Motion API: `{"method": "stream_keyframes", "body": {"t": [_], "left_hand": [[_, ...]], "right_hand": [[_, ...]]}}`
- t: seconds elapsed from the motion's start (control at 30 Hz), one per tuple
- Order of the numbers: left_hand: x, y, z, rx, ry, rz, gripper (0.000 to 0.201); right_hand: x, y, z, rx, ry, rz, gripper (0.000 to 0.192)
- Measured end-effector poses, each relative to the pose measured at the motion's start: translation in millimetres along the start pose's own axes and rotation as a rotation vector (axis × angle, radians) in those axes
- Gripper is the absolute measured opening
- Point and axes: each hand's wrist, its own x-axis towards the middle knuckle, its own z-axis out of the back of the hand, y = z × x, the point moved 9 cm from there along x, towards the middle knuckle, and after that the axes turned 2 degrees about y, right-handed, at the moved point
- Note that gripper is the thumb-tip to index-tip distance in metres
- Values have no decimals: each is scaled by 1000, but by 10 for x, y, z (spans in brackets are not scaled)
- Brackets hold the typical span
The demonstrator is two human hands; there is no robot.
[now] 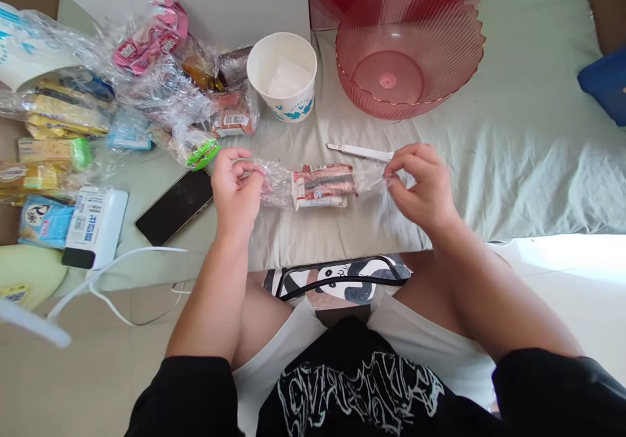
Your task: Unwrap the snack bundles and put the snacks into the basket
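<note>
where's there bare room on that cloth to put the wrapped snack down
Bare pale green cloth stretches right of the right hand, below the ribbed pink plastic bowl and short of the blue object at the edge. A smaller strip lies under the clear-wrapped snack. Left of the white paper cup, the heap of wrapped snacks and black phone crowd it.

Little can be read. The white power bank with a blue-and-black label [94,227], at nine o'clock, bears blue characters too blurred to make out. The black shirt [359,388], at six o'clock, shows jagged white lettering, not legible. The clear-wrapped red-and-white snack packet [320,186] at centre carries tiny print, unreadable.
</note>
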Motion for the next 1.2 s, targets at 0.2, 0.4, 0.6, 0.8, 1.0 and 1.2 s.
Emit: {"method": "stream_keyframes", "body": {"t": [0.2,0.4,0.6,0.8,1.0,1.2], "left_hand": [[-1,-158,114,98,-17,-178,21],[-236,-520,-330,332,358,-401,32],[-282,-635,-285,359,336,-378,6],[-311,-674,-195,344,316,-349,12],[-360,-475,-337,176,719,-55,23],[-386,-417,-306,-86,989,67,31]], "right_hand": [[-99,-123,248,-16,-109,-106,26],[-113,198,-147,3,100,134,48],[-117,207,-97,-110,39,116,11],[-342,742,-266,310,499,430,18],[-195,383,-318,95,386,90,25],[-104,243,-265,29,180,-17,20]]}}
